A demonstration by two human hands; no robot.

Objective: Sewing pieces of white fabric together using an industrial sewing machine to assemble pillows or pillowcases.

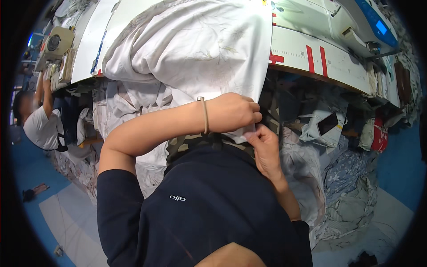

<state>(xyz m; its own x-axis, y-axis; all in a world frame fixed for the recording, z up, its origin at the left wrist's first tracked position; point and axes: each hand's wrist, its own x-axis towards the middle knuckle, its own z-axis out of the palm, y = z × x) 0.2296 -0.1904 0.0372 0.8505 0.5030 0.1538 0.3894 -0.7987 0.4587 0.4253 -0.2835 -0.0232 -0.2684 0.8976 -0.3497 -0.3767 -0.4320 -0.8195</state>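
A large white fabric sheet (pixel 191 49) with a faint leaf print drapes off the white sewing table (pixel 293 46) toward my lap. Its right edge runs down to my hands. My left hand (pixel 231 112), a beige band round its wrist, reaches across to the right with curled fingers and grips the cloth near that edge. Just below it, my right hand (pixel 265 144) pinches the lower corner of the same fabric between thumb and fingers. The two hands are close together over my lap, and the fingertips of the left are partly hidden.
A sewing machine (pixel 364 26) with a lit blue panel stands at the upper right. Below the table, a phone (pixel 328 124) rests on a pale bag. Heaped fabrics (pixel 347 173) lie at both sides. Another person (pixel 44 124) works at the far left.
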